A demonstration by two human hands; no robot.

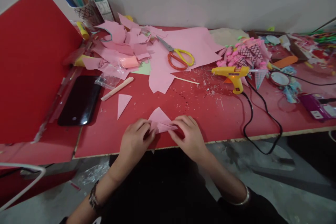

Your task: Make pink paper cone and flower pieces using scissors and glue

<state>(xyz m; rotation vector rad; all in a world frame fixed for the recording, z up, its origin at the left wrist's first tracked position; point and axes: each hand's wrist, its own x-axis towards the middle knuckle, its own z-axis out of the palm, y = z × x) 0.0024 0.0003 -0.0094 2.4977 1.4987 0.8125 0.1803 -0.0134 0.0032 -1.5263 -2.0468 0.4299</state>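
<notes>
A small folded pink paper piece (160,120) lies near the front edge of the red table (223,119). My left hand (136,140) pinches its left end with curled fingers. My right hand (189,136) presses and pinches its right end. The paper's peak points away from me, and both hands rest on the table top. A loose pink paper triangle (123,104) lies just beyond my left hand.
A heap of pink paper scraps (123,47) and scissors (178,56) lie at the back. A yellow glue gun (232,74) with a black cord sits to the right. A black phone (80,100), a white stick (117,88) and a red sheet (28,63) are to the left.
</notes>
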